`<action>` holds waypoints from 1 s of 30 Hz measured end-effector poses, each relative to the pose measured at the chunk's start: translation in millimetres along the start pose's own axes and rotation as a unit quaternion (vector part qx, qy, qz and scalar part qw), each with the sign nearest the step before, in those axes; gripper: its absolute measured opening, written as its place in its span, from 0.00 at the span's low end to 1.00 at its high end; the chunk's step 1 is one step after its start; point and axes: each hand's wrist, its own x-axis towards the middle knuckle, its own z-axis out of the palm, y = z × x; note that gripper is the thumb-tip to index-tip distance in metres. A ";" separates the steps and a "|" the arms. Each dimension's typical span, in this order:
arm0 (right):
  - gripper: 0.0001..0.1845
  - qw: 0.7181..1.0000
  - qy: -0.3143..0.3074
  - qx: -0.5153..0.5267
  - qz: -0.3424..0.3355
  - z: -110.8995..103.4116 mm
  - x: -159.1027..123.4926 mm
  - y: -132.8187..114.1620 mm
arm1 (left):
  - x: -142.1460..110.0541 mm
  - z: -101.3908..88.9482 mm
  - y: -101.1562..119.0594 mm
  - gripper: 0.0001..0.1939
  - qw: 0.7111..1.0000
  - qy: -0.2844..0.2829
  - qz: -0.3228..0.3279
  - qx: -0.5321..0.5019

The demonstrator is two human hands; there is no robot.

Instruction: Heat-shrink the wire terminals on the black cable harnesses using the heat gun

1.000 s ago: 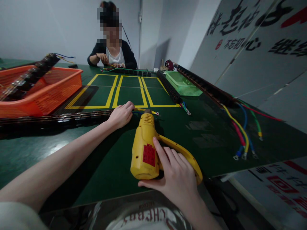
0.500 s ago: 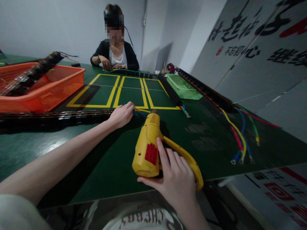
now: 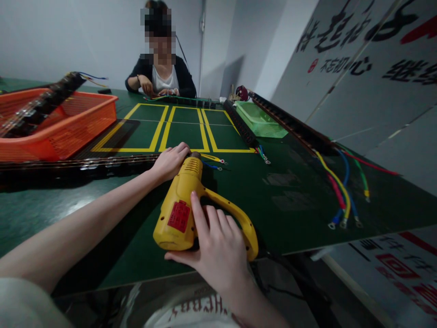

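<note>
My right hand [image 3: 218, 246] is closed around a yellow heat gun [image 3: 180, 205] with a red label, its index finger stretched along the body. The gun's dark nozzle [image 3: 195, 155] points away from me, close beside my left hand [image 3: 172, 161]. That hand lies with curled fingers over the end of a long black strip [image 3: 112, 166] with shiny metal parts; its fingertips are partly hidden. Beyond the nozzle, a yellow wire [image 3: 213, 157] and a blue wire [image 3: 212, 167] with ring terminals come out on the green table.
An orange basket [image 3: 85, 130] holding another black strip [image 3: 44, 107] stands left. Yellow tape rectangles [image 3: 160, 130] mark the table. At right are a green basket [image 3: 259, 120], a black strip [image 3: 242, 127] and a longer strip [image 3: 290, 125] with coloured wires. A person [image 3: 160, 73] works opposite.
My right hand has moved the heat gun left, bringing its nozzle next to my left hand. The wire ends it covered now show. My left hand has barely shifted.
</note>
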 end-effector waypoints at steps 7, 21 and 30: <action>0.56 1.000 0.009 0.007 -0.005 -1.6 -4.5 11.6 | 1.1 3.4 1.0 0.14 1.000 0.012 -0.010 0.012; 0.57 0.997 0.052 -0.052 0.013 -10.7 -26.1 48.1 | 6.9 7.9 2.0 0.17 0.988 0.063 -0.096 -0.102; 0.57 0.997 0.048 -0.055 0.017 -9.4 -25.7 43.7 | 18.7 11.6 -2.6 0.19 0.984 -0.004 -0.163 -0.068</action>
